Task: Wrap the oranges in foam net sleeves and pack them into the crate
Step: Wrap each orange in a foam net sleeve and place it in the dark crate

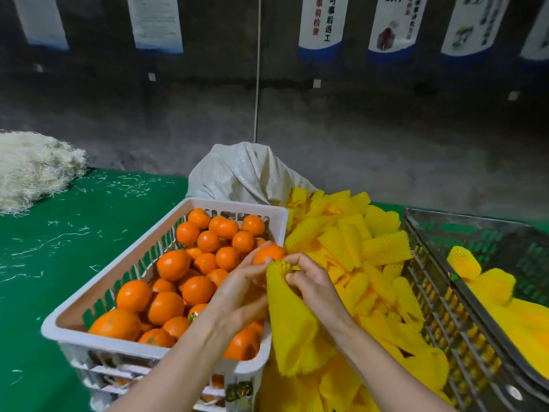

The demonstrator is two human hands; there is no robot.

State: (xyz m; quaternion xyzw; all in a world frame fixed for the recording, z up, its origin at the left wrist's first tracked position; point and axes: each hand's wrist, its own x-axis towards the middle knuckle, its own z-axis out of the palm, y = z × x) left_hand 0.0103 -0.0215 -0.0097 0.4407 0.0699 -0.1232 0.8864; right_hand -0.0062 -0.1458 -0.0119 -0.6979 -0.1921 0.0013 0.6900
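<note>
Both hands curled: left hand [240, 292] around an orange [269, 253], right hand [315, 283] pinching the foam sleeve [288, 319] rim.

Forearms reach forward, converging: left hand [237, 292], right hand [315, 283] fingertips meeting, seemingly pinching.

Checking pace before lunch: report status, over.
Left hand holds orange. Right hand pinches sleeve mouth. Orange not yet inside. Sleeve pile lies between hands and grey crate.

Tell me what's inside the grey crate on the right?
Inside the grey crate lie a few bulging yellow foam sleeves. Whatever they hold is covered by the foam, and the crate's right part is out of frame.
</note>
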